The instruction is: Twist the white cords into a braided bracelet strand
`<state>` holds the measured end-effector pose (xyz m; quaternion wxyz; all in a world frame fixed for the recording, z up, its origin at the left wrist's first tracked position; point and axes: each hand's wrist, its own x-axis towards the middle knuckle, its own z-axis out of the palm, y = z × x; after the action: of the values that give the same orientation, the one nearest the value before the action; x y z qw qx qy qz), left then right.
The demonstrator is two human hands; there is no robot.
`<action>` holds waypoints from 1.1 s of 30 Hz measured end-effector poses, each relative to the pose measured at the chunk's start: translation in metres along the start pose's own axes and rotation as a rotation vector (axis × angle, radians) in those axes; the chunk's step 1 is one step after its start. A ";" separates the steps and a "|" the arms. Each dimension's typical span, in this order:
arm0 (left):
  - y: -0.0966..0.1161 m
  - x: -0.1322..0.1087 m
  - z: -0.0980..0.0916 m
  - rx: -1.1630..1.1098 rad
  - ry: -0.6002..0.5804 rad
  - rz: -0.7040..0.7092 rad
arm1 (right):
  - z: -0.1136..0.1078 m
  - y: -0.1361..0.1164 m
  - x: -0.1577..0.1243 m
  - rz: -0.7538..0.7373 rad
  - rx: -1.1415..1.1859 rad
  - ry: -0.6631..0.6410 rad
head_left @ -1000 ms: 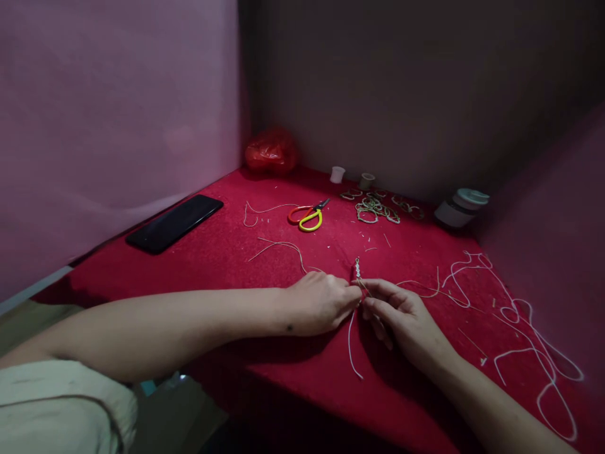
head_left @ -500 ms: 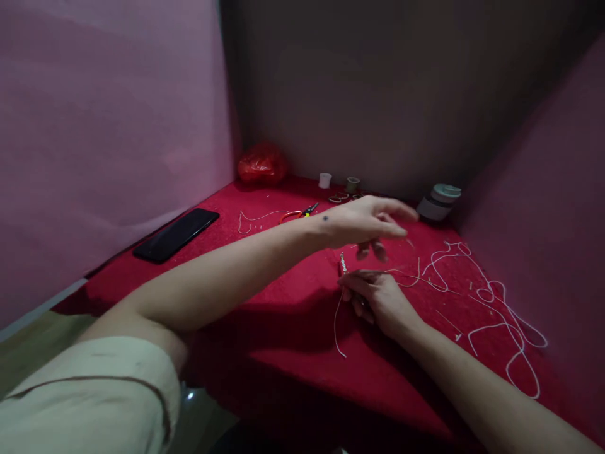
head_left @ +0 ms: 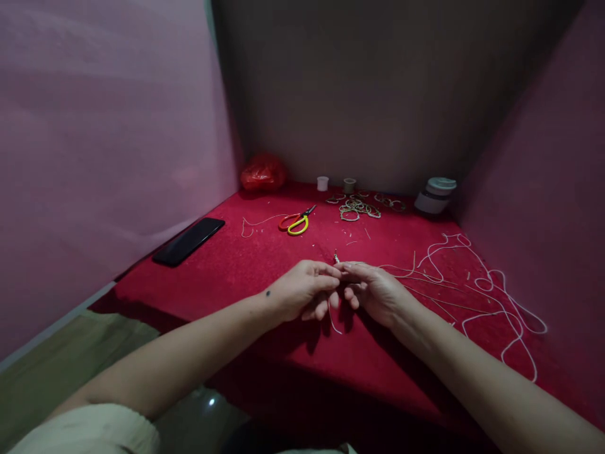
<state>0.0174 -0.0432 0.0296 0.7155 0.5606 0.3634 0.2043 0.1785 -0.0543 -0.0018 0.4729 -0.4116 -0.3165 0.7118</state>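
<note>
Fingers of L hand [head_left: 305, 293] & R hand [head_left: 373, 290] pinched narrow on beaded cord [head_left: 336, 258] btwn them.

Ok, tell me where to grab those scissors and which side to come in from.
Take the scissors by the orange and yellow handle loops, coming from the near left. They lie flat on the red cloth with the blades pointing away to the back right, so the loops face you. The left hand is nearer, but it and the right hand pinch the beaded cord.
</note>
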 end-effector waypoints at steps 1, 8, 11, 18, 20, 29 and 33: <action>-0.004 0.002 0.005 -0.052 -0.032 0.014 | 0.001 0.000 0.000 0.012 0.022 0.013; -0.015 0.021 0.024 -0.373 -0.042 -0.004 | 0.003 -0.007 -0.003 0.105 0.118 0.019; -0.019 0.027 0.020 -0.461 -0.078 -0.085 | 0.002 -0.008 -0.003 0.107 0.103 0.019; -0.022 0.027 0.010 -0.469 -0.179 -0.162 | 0.000 -0.008 -0.001 0.125 0.114 -0.057; -0.020 0.022 0.007 -0.464 -0.226 -0.185 | 0.000 -0.007 -0.001 0.103 0.113 -0.055; 0.029 -0.026 -0.060 0.324 -0.031 -0.105 | 0.000 -0.006 -0.002 0.089 0.077 0.053; 0.053 -0.023 -0.112 0.730 0.197 -0.009 | 0.005 -0.006 -0.002 0.115 0.061 0.058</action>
<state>-0.0752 0.0290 0.0742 0.4311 0.7548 0.4817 0.1110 0.1775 -0.0548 0.0061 0.4525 -0.4351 -0.2564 0.7349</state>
